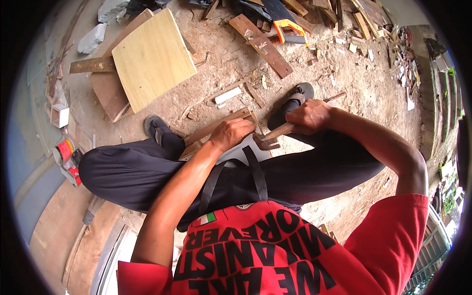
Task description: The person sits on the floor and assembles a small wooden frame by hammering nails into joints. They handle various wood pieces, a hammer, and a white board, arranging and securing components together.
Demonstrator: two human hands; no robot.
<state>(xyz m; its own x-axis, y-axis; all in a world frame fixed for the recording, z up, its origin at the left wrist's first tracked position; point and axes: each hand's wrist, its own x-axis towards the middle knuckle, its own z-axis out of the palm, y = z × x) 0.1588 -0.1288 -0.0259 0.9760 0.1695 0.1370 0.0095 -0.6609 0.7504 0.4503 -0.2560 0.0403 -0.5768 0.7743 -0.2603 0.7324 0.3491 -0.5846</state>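
My right hand (308, 117) is wrapped around the wooden handle of a hammer (281, 131). The hammer's head hangs low between my knees, close to the fingertips of my left hand (232, 134). That left hand is closed, its fingers pressed together at the edge of a small wooden frame (211, 129) with a white panel (237, 153) in it. What the left fingers pinch, if anything, is hidden. The frame rests in front of my lap, between my dark-trousered legs.
A large pale wooden board (152, 61) lies on other planks at the far left. Ahead are a brown plank (260, 45) and a handsaw (285, 24) with an orange-and-black handle. Red cans (66, 152) stand by my left knee. Wood scraps litter the dirt floor at the far right.
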